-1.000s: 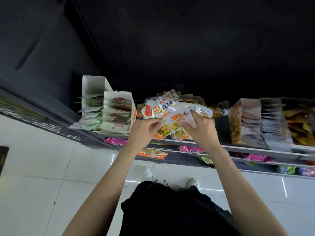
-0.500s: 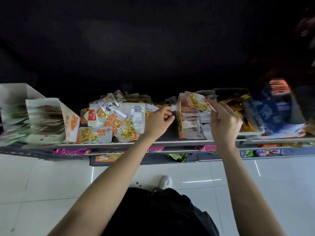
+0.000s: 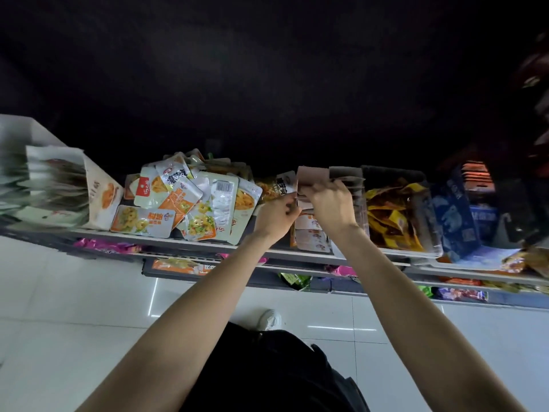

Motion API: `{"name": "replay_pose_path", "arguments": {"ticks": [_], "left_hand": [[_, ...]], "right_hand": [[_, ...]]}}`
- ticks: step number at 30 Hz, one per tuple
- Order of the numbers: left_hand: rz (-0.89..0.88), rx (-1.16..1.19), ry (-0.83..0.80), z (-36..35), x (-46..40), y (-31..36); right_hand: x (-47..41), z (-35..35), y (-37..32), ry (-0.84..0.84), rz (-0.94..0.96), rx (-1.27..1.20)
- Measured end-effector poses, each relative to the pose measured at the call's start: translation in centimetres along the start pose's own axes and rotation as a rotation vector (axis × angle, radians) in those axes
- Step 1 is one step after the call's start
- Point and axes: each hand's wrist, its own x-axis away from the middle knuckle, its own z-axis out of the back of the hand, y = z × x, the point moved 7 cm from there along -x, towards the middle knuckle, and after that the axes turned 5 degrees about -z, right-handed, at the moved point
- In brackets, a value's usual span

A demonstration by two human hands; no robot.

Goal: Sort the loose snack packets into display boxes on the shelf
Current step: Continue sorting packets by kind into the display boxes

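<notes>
On the shelf, both hands' grips, left hand and right hand, pinch glossy orange-white packets in a display box.

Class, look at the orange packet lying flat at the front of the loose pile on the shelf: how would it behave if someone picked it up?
The orange packet looks thin and flat, so probably light and floppy. Its glossy film may feel slippery.

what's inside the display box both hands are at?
The display box holds a stack of pale packets with orange print, front edges showing. The left hand and right hand cover the upper part, so how full it is cannot be seen.
</notes>
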Motion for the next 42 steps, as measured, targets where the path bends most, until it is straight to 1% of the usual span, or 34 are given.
{"name": "replay_pose_path", "arguments": {"ticks": [2,4,5,7,8,10,11,13,14,15,17,20,21,23,26,29,33,36,38,39,42], "left_hand": [[-0.008,0.012,-0.006,0.2,0.2,0.3],[-0.021,0.014,-0.006,0.6,0.6,0.4],[-0.02,0.022,0.014,1.0,0.9,0.1],[0.003,0.041,0.101,2.8,1.9,-1.2],[0.012,0.041,0.168,4.1,2.7,-2.2],[0.033,0.011,0.308,7.2,4.7,-4.7],[0.051,-0.014,0.364,8.6,5.7,-6.2],[0.099,-0.065,0.434,11.4,7.7,-9.7],[0.126,-0.098,0.453,12.6,8.4,-11.7],[0.16,-0.135,0.458,13.6,8.9,-13.6],[0.264,-0.226,0.412,15.1,9.5,-17.2],[0.415,-0.306,0.271,15.7,10.1,-21.1],[0.434,-0.306,0.22,15.6,10.1,-21.9],[0.382,-0.295,0.121,15.2,9.8,-22.8],[0.239,-0.37,-0.034,15.4,8.7,-23.5],[0.176,-0.523,-0.196,16.2,8.0,-24.2],[0.088,-0.659,-0.243,17.3,7.2,-24.1],[-0.013,-0.66,-0.23,18.3,6.7,-22.6],[-0.048,-0.573,-0.233,19.4,6.6,-21.1],[-0.072,-0.529,-0.247,20.0,6.6,-20.0],[-0.198,-0.394,-0.319,21.3,6.7,-16.2]], "right_hand": [[0.1,0.4,0.1,-0.062,0.002,-0.006],[0.2,0.6,0.3,-0.176,-0.067,-0.033],[0.3,0.6,0.3,-0.198,-0.084,-0.069],[0.9,1.1,0.2,-0.126,-0.147,-0.09],[1.4,2.0,0.1,-0.02,-0.179,-0.125],[2.5,3.1,-1.2,0.179,-0.187,-0.301],[3.1,3.4,-2.6,0.228,-0.154,-0.429],[3.5,3.8,-6.6,0.202,-0.075,-0.609],[3.4,3.7,-8.8,0.152,-0.049,-0.687],[3.0,3.0,-10.9,0.067,-0.03,-0.76],[2.0,1.2,-14.9,-0.127,0.007,-0.825],[0.6,-0.9,-19.4,-0.353,0.101,-0.738],[0.3,-1.4,-20.6,-0.404,0.136,-0.697],[-0.1,-2.3,-22.5,-0.485,0.18,-0.627],[-0.2,-3.3,-24.0,-0.522,0.187,-0.534],[-0.1,-3.7,-24.4,-0.491,0.157,-0.481],[-0.1,-3.7,-24.6,-0.485,0.124,-0.506],[-0.2,-3.5,-24.6,-0.511,0.091,-0.536],[-0.4,-2.7,-24.2,-0.506,0.034,-0.643],[-0.5,-2.1,-23.8,-0.497,-0.017,-0.764],[-0.7,1.0,-22.4,-0.448,-0.173,-1.272]]}}
